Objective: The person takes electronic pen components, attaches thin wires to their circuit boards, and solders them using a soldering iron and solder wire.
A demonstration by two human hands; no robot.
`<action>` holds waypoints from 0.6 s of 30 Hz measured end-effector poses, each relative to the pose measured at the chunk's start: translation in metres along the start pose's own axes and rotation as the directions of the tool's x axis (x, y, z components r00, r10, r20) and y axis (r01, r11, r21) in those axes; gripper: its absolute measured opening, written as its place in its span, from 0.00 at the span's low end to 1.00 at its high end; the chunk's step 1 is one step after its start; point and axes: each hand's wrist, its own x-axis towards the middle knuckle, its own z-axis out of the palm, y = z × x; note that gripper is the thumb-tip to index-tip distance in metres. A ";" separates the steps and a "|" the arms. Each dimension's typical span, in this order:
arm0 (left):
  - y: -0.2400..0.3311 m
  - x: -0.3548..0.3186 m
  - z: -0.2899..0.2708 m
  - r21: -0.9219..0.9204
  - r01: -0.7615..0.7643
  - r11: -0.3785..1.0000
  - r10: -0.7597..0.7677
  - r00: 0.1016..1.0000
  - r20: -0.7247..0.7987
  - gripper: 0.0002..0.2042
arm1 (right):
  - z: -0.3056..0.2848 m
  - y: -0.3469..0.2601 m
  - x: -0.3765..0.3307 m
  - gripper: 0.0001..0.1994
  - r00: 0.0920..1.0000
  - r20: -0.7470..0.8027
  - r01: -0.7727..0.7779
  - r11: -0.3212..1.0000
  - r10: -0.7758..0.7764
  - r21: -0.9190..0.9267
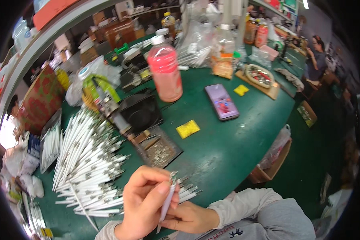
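My left hand (143, 200) pinches a thin white stick (166, 203) between thumb and fingers. The stick stands nearly upright, with a small metal fitting at its upper end. Just behind and to the right, my right hand (192, 217) is closed at the stick's lower part, its fingertips partly hidden. A large fanned heap of similar white sticks (82, 156) with metal ends lies to the left of my hands. A few more sticks (187, 193) show their metal ends just beyond my right hand.
A soldering-iron-like tool (118, 120) leans over a black tray (161, 151) of small metal bits. Farther back stand a pink bottle (166, 74) and a phone (222, 102). Yellow packets (188, 129) lie on the green table (216, 160). A cardboard box (274, 160) stands beyond the right edge.
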 end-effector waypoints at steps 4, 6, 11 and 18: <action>0.006 -0.013 -0.001 0.154 -0.130 0.980 0.112 0.987 0.118 0.04 | -0.003 -0.008 0.000 0.14 0.987 0.041 0.157 0.986 -0.155 -0.057; 0.004 -0.017 0.002 0.180 -0.124 0.976 0.109 0.990 0.091 0.03 | 0.000 -0.004 -0.001 0.12 0.985 0.006 0.171 0.983 -0.171 -0.059; -0.006 -0.018 0.004 0.212 -0.173 0.962 0.152 0.982 0.109 0.04 | 0.004 -0.008 -0.005 0.09 0.962 -0.056 0.265 0.962 -0.269 -0.072; 0.002 -0.029 0.008 0.562 -0.087 0.823 -0.040 0.977 0.210 0.13 | 0.000 -0.002 -0.006 0.18 0.869 -0.181 0.450 0.887 -0.461 -0.100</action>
